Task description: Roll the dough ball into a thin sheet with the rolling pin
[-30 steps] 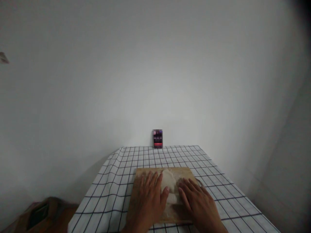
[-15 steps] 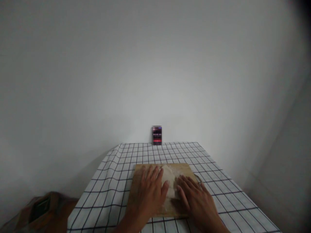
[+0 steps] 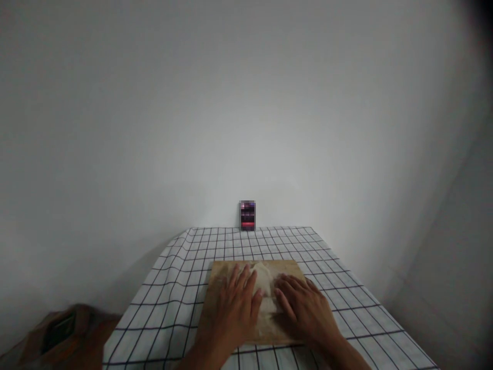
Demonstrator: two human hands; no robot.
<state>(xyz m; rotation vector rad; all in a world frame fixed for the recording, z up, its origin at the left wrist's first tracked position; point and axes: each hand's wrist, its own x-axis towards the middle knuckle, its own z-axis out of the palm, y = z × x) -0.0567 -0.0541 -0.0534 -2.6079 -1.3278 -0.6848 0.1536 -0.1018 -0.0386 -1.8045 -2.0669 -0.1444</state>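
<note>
A flat piece of pale dough lies on a wooden board dusted with what looks like flour. My left hand rests palm down over the left side of the dough, its fingers stretched and apart. On the other side, my right hand is laid at the dough's right edge, fingers extended forward and thumb spread out. Part of the dough is hidden beneath both hands. Neither hand grips anything.
A white cloth with a dark grid covers the table. A small blurred-out dark object stands upright at the far edge, against a pale wall. At lower left, below the table, is a brown item with a dark panel.
My right hand has shifted a little left over the dough. The fingers of my left hand have moved slightly, now closer together. The view has turned a little.
</note>
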